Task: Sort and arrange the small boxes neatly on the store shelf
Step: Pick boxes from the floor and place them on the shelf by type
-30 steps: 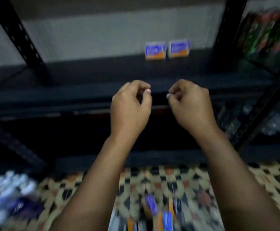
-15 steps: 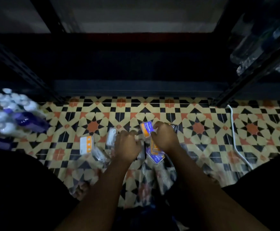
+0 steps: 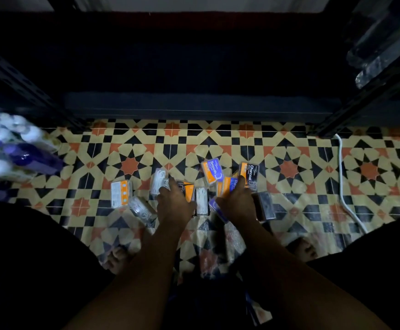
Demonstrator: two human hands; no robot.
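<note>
Both hands [image 3: 174, 206] have dropped from the shelf onto floor boxes [image 3: 212, 171].

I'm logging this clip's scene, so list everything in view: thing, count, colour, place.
Small plastic boxes: about nine, clear with orange, blue or black labels, scattered on the floor by the hands.
Patterned tile floor: one, cream, black and orange.
Dark metal shelf: one, lowest level, behind the boxes.
White cable: one, on the floor, right.
White-capped bottles pack: one, blurred, left.
Clear bottles: several, upper right.
Bare feet: two, near edge.
Left hand: reaching onto boxes.
Right hand: gripping an orange and blue box.
</note>
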